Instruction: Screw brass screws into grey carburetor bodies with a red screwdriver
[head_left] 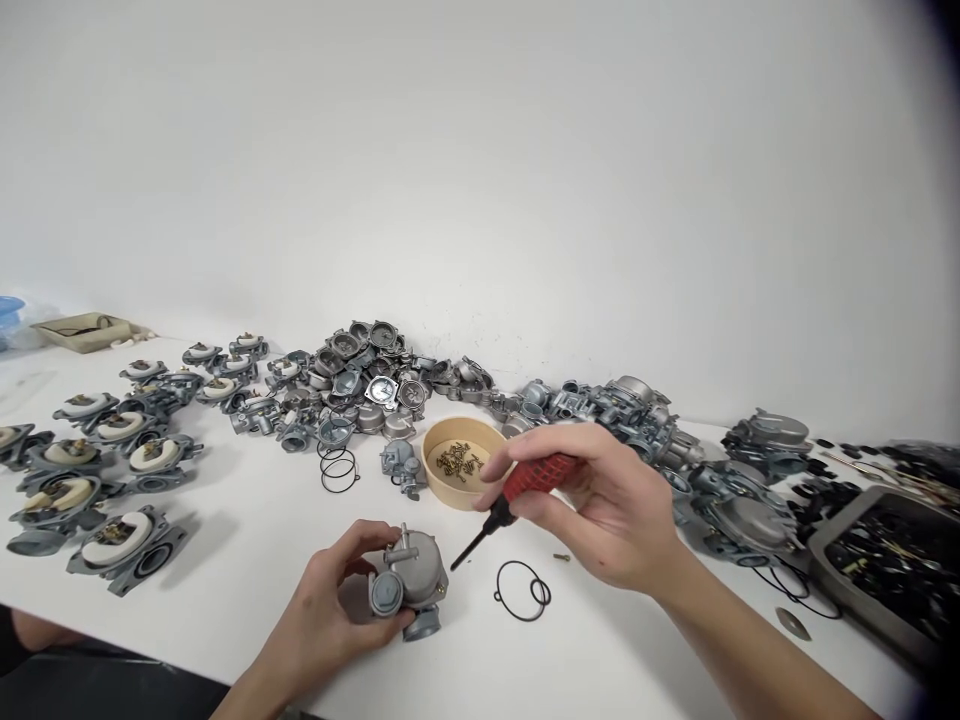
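Observation:
My left hand (330, 595) grips a grey metal carburetor (416, 575) from its left side, near the front edge of the table. In my right hand (600, 505) is a screwdriver with a red and black handle (540, 477). Its dark shaft points down and left, the tip just right of the carburetor and apart from it. Black rubber gaskets (517, 618) lie on the table right of the carburetor, and a small brass screw (561, 557) lies beneath my right hand. Behind both hands stands a round tan bowl (431, 475) with several small screws in it.
Several carburetor bodies with white floats (120, 540) stand on the left. A heap of metal float bowls (367, 365) lies at the back, with more carburetors (622, 410) to the right. A metal tray (832, 560) of dark small parts sits at far right. A white wall (480, 180) rises behind.

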